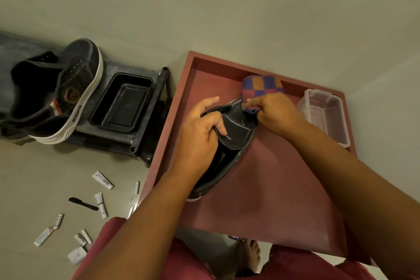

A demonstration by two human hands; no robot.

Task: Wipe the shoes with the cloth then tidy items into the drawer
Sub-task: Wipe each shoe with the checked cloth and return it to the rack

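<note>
Checked cloth (261, 88) pinched by right hand (276, 112); left hand (200, 134) grips shoe (229, 141)

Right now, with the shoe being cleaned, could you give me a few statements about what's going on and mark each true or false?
1. The right hand pinches a checked cloth against the shoe. True.
2. The left hand is resting flat on the floor. False: it grips the shoe at its opening.
3. A clear plastic box sits in the red drawer. True.
4. The small tubes and the black pen are already in the drawer. False: they lie scattered on the floor to its left.
5. The other shoe is on a dark rack beside a black tray. True.
</note>
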